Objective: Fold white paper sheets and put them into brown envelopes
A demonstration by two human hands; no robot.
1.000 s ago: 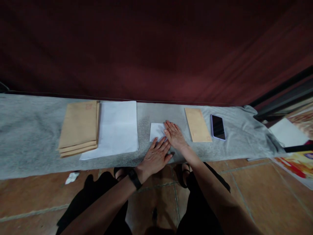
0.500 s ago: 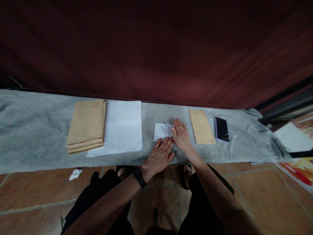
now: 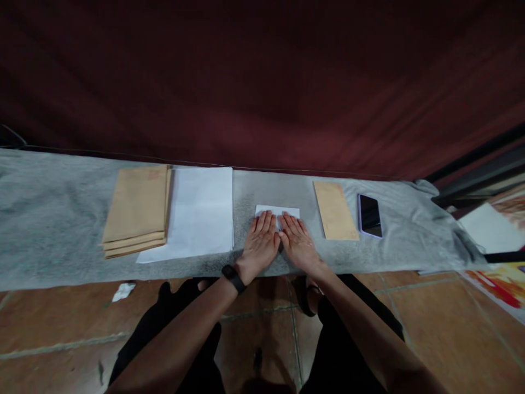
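Observation:
A small piece of white paper, seemingly folded (image 3: pixel 277 209), lies on the grey cloth; only its far strip shows past my fingers. My left hand (image 3: pixel 262 239), with a black band on the wrist, rests flat on its left part, fingers stretched out. Beside it, my right hand (image 3: pixel 298 241) lies palm down on the right part, fingers extended forward. The two thumbs nearly meet over the middle. To the right of my right hand is a single brown envelope (image 3: pixel 335 210).
Sheets of white paper (image 3: pixel 203 210) lie left of my hands, partly under a stack of brown envelopes (image 3: pixel 137 205). A phone (image 3: pixel 369 215) lies at the right. The narrow grey-covered surface (image 3: pixel 53 219) ends at a dark red curtain (image 3: pixel 262 109). Crumpled white paper (image 3: pixel 123 291) is on the tiles.
My left hand has moved forward and left onto the paper. My right hand has shifted slightly back toward me. Both hands now lie side by side, and the view has shifted slightly.

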